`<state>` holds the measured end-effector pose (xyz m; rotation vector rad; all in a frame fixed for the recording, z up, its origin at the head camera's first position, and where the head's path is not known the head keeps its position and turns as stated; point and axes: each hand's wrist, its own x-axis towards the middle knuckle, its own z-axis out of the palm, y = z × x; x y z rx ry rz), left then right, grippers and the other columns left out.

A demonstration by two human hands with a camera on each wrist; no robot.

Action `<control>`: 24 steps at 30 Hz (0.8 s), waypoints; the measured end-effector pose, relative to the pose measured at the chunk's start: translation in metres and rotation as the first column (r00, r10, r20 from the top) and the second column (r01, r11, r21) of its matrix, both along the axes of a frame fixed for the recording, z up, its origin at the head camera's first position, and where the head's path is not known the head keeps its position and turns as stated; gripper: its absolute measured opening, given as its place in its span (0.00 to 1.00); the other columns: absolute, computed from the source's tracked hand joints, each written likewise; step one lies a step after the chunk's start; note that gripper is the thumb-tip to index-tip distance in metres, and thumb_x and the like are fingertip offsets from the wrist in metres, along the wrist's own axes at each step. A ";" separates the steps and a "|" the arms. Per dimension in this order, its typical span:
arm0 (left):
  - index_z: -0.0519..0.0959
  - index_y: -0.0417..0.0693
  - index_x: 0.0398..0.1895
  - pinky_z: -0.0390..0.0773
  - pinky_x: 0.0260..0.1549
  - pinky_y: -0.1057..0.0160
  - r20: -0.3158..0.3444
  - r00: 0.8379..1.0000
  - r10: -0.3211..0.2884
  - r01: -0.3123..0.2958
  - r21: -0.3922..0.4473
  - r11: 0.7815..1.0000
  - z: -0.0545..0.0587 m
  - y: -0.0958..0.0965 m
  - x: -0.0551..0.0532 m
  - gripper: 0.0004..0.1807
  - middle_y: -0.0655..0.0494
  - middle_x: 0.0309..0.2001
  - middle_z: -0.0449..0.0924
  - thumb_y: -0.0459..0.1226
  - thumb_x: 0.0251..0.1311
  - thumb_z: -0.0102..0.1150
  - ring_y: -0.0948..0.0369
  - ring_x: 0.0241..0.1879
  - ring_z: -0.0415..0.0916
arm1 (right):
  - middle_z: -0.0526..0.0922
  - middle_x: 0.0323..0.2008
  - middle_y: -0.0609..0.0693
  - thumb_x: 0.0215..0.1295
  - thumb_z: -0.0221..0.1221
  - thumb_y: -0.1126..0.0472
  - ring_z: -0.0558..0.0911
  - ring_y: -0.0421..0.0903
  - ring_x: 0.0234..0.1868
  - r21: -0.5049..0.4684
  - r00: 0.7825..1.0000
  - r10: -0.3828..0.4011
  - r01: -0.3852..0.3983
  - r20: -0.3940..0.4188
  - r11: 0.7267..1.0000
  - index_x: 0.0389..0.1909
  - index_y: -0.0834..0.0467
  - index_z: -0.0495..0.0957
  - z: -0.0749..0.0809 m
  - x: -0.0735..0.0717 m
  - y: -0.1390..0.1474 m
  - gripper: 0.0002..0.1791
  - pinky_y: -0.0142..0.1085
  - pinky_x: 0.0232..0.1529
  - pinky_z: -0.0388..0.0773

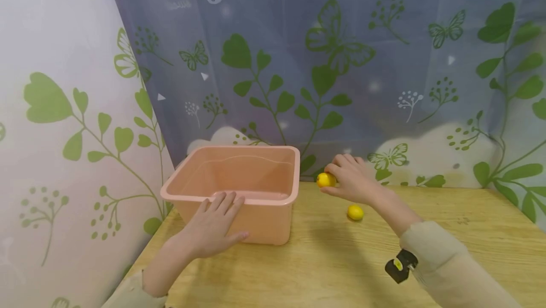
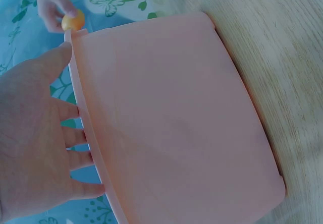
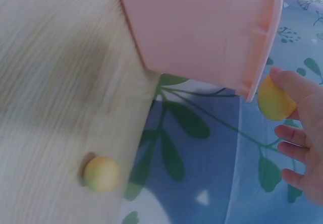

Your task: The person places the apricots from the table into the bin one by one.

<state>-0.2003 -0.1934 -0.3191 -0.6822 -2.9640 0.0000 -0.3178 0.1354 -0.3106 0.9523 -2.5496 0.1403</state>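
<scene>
A pink plastic basin (image 1: 264, 222) stands at the left of the wooden table. My left hand (image 1: 213, 227) rests on its near rim with the fingers straight; the left wrist view shows the fingertips (image 2: 81, 135) along that rim. To the right of the basin, my right hand (image 1: 351, 177) pinches a yellow lemon (image 1: 326, 180) between thumb and fingers, raised above the table. In the right wrist view this lemon (image 3: 276, 98) is close to the basin's rim, outside it. A second lemon (image 1: 355, 212) lies on the table below my right hand.
The wooden table (image 1: 324, 270) extends to the front and right. A patterned cloth (image 1: 277, 61) with leaves and butterflies hangs behind it, and a pale patterned wall covering (image 1: 64, 156) is at the left. A black device (image 1: 401, 266) is strapped at my right wrist.
</scene>
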 end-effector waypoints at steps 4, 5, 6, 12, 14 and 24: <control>0.50 0.39 0.71 0.44 0.63 0.38 0.004 1.000 0.001 -0.001 0.000 1.000 0.000 0.000 0.000 0.43 0.37 0.70 0.48 0.57 0.63 0.46 0.41 0.68 0.43 | 0.70 0.36 0.49 0.55 0.64 0.44 0.67 0.50 0.40 -0.012 1.000 0.024 -0.024 0.006 1.000 0.42 0.56 0.79 0.006 -0.001 -0.009 0.21 0.45 0.39 0.62; 0.51 0.39 0.71 0.44 0.62 0.38 0.004 1.000 0.000 0.000 0.003 1.000 0.000 0.000 0.000 0.42 0.37 0.70 0.48 0.57 0.63 0.47 0.41 0.68 0.43 | 0.71 0.36 0.49 0.55 0.64 0.44 0.68 0.50 0.41 -0.013 1.000 0.027 -0.027 0.002 1.000 0.42 0.56 0.79 0.007 -0.001 -0.012 0.22 0.46 0.40 0.62; 0.50 0.39 0.71 0.45 0.62 0.38 0.005 1.000 0.000 0.000 0.002 1.000 0.000 0.001 0.000 0.42 0.37 0.70 0.48 0.57 0.63 0.47 0.41 0.68 0.43 | 0.71 0.36 0.49 0.54 0.64 0.44 0.68 0.51 0.42 -0.015 1.000 0.031 -0.031 0.002 0.999 0.42 0.56 0.79 0.009 0.000 -0.014 0.22 0.46 0.40 0.63; 0.51 0.39 0.71 0.46 0.62 0.37 -0.002 1.000 -0.005 0.005 0.003 1.000 0.000 0.001 0.001 0.42 0.37 0.70 0.48 0.57 0.63 0.46 0.41 0.68 0.44 | 0.72 0.38 0.51 0.55 0.63 0.43 0.69 0.51 0.44 0.005 0.999 0.045 -0.045 -0.006 0.999 0.44 0.57 0.79 0.018 0.002 -0.030 0.23 0.47 0.43 0.64; 0.51 0.39 0.71 0.45 0.62 0.37 -0.004 1.000 -0.006 0.006 0.007 1.000 0.000 0.001 0.001 0.42 0.37 0.69 0.49 0.57 0.63 0.47 0.41 0.68 0.44 | 0.72 0.39 0.50 0.55 0.63 0.42 0.68 0.51 0.44 0.017 0.999 0.048 -0.048 -0.010 0.999 0.43 0.56 0.79 0.021 0.003 -0.034 0.24 0.47 0.44 0.64; 0.51 0.38 0.71 0.46 0.62 0.37 -0.016 1.000 -0.009 0.009 0.006 1.000 -0.001 0.001 0.000 0.42 0.37 0.69 0.49 0.56 0.63 0.48 0.41 0.68 0.44 | 0.70 0.36 0.47 0.56 0.60 0.40 0.68 0.49 0.42 0.059 0.998 0.062 -0.062 0.002 0.996 0.42 0.52 0.79 0.025 0.005 -0.060 0.22 0.47 0.46 0.64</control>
